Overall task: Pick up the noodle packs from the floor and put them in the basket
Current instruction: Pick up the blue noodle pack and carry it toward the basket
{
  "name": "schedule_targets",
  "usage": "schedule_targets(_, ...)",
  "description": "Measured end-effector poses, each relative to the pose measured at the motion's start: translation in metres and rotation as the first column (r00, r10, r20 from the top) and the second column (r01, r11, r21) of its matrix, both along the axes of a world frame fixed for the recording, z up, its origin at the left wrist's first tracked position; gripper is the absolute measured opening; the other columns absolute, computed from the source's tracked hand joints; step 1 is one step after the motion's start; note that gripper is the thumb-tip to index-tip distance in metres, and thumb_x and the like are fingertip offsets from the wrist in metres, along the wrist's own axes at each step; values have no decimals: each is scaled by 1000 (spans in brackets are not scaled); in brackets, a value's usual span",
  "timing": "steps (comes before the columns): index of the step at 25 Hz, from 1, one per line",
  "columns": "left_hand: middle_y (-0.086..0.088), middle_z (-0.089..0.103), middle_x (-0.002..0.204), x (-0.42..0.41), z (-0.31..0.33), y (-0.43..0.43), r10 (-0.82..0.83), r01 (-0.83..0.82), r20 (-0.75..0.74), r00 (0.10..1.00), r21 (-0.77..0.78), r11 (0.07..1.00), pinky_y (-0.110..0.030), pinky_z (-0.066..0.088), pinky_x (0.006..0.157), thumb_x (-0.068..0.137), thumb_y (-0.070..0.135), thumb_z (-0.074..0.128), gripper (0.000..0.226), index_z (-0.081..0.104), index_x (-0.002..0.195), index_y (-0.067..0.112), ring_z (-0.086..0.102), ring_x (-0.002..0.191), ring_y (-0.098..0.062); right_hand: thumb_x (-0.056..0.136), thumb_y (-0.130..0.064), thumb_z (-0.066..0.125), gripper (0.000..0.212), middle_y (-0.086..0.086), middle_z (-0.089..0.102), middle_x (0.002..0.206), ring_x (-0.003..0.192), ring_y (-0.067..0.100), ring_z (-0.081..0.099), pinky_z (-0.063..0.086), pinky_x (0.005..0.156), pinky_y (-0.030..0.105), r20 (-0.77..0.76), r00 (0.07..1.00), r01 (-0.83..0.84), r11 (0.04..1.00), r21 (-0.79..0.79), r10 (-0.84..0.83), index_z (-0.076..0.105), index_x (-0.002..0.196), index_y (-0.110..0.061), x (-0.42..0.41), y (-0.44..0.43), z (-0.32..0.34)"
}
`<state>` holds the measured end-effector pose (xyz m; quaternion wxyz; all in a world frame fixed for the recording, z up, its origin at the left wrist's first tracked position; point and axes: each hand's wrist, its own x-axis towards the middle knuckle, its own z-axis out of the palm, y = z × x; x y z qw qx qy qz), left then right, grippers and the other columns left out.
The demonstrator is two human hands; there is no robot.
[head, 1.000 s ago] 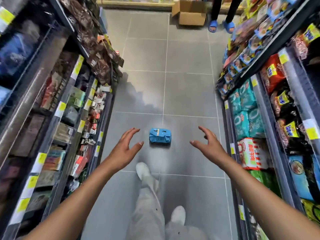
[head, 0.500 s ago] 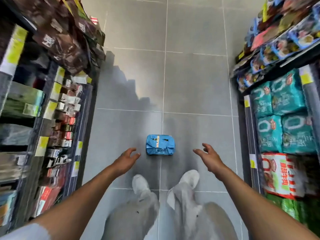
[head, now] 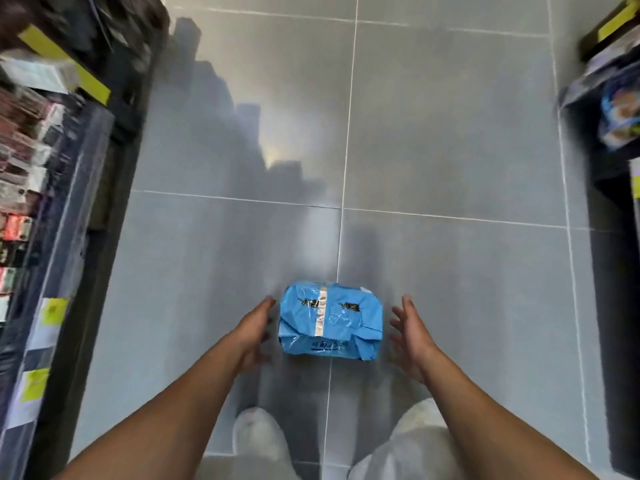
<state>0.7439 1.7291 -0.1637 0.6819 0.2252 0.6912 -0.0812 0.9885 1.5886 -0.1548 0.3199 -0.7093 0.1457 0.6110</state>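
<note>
Both hands reach down with fingers spread, holding nothing: the left hand (head: pixel 250 332) sits just beside the left end of the blue pack (head: pixel 330 325), fingertips close to its corner (contact cannot be told), and the right hand (head: pixel 412 336) is near the right end, a gap showing. That pack lies on the grey tile floor (head: pixel 450 133), across a grout line, between two shelves (head: pixel 52 237). Two white shoes (head: pixel 258 441) stand below it.

head view | worn high, facing steeply down | floor (head: pixel 450 133) close (shelves at both edges)
</note>
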Motion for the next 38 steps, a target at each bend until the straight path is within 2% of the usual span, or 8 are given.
schedule_targets(2, -8, 74, 117, 10, -36, -3, 58, -57, 78, 995, -18, 998, -52, 48, 102, 96, 59, 46, 53, 68, 123, 20, 66, 109, -29, 89, -81, 36, 88, 2, 42, 161, 144, 29, 45, 34, 119, 54, -98, 990, 105, 994, 28, -102, 36, 157, -26, -4, 3, -53)
schedule_targets(5, -14, 76, 116, 12, -65, -12, 130, -134, 180, 975, 11, 991, -51, 53, 100, 85, 57, 60, 54, 71, 119, 16, 71, 105, -35, 88, -79, 41, 79, 16, 72, 128, 118, 37, 68, 48, 107, 57, -193, 969, 161, 986, 31, -152, 68, 131, -19, -17, 6, -85)
schedule_targets(8, -15, 75, 120, 11, -67, -19, 208, -211, 195, 958, -5, 977, -51, 54, 100, 94, 56, 54, 54, 69, 126, 15, 70, 111, -37, 94, -71, 40, 70, 20, 77, 113, 111, 43, 69, 51, 102, 59, -210, 968, 145, 989, 36, -134, 76, 115, -15, -22, 11, -87)
schedule_targets(14, -18, 72, 124, 19, -8, -19, 216, -220, 193, 957, 3, 975, -58, 49, 106, 93, 54, 55, 56, 67, 129, 12, 67, 116, -40, 92, -71, 43, 70, 19, 75, 119, 115, 43, 68, 49, 104, 62, -274, 955, 138, 988, 72, -113, 75, 121, -15, -14, 15, -34)
schedule_targets(23, -8, 80, 102, 58, 227, -35, 139, -159, 191, 972, 91, 983, -45, 54, 95, 100, 43, 51, 35, 73, 105, 17, 73, 94, -28, 93, -67, 46, 64, 16, 75, 121, 118, 40, 67, 53, 98, 52, -291, 951, 149, 980, 132, -105, 74, 123, -18, 20, -10, 183)
schedule_targets(31, -9, 76, 118, 134, 461, -51, -45, 14, 195, 980, 158, 987, -53, 51, 105, 97, 49, 53, 39, 72, 116, 21, 70, 112, -33, 91, -49, 55, 51, 17, 73, 125, 117, 41, 67, 49, 103, 62, -76, 990, 138, 946, 294, -120, 70, 123, -13, 81, -57, 413)
schedule_targets(35, -10, 76, 118, 189, 560, -64, -196, 158, 169, 966, 213, 964, -55, 53, 102, 93, 46, 58, 40, 71, 118, 19, 71, 111, -36, 89, -59, 52, 48, 2, 79, 114, 108, 28, 73, 55, 97, 48, -32, 974, 225, 934, 277, -225, 73, 118, -27, 118, -97, 516)
schedule_targets(38, -9, 77, 117, 230, 607, -69, -352, 301, 176, 919, 260, 917, -58, 54, 100, 91, 47, 59, 38, 72, 115, 21, 71, 111, -35, 83, -69, 51, 57, 0, 78, 116, 111, 28, 72, 52, 102, 53, 10, 953, 284, 908, 309, -302, 73, 120, -31, 142, -126, 563)
